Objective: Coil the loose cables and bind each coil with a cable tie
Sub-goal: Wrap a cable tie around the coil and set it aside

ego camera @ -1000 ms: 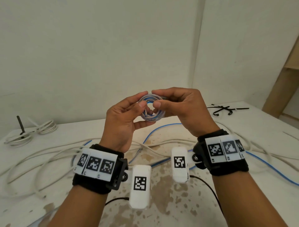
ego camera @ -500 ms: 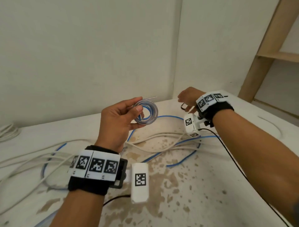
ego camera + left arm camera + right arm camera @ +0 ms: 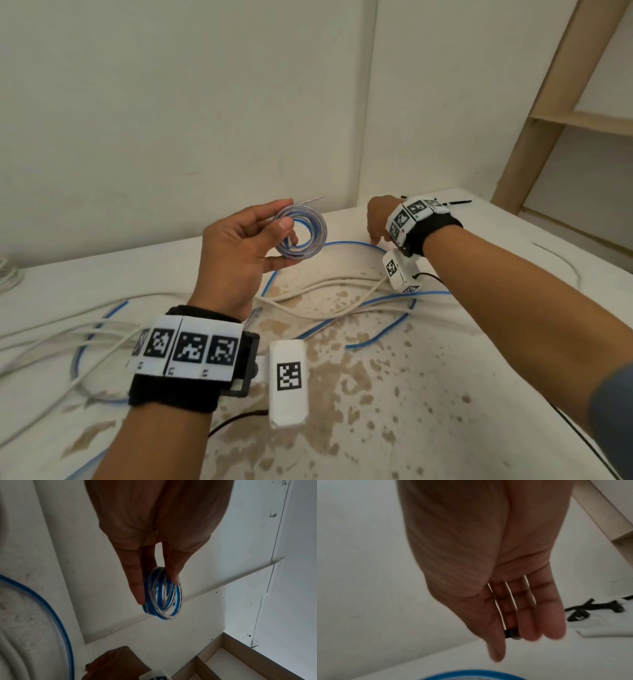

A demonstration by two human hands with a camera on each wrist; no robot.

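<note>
My left hand (image 3: 284, 240) holds up a small coil of blue and clear cable (image 3: 317, 240), pinched between thumb and fingers (image 3: 135, 585) above the table; the coil (image 3: 163, 601) has no tie on it. My right hand (image 3: 376, 219) is stretched to the table's back right with straight fingers (image 3: 554, 628), close to several black cable ties (image 3: 594, 608). A small black piece (image 3: 511, 633) shows behind the index finger; whether the hand touches it is unclear. In the head view one tie end (image 3: 459, 202) pokes out past the wrist band.
Loose blue cable (image 3: 352, 244) and white cables (image 3: 325, 284) sprawl across the stained white table (image 3: 445, 377). Part of another white coil (image 3: 7, 274) shows at the far left edge. A wooden shelf frame (image 3: 548, 102) stands at the right, beside the wall corner.
My right hand let go of the coil and swung out to the back right by the ties. The left hand keeps holding the coil alone. My head turned right.
</note>
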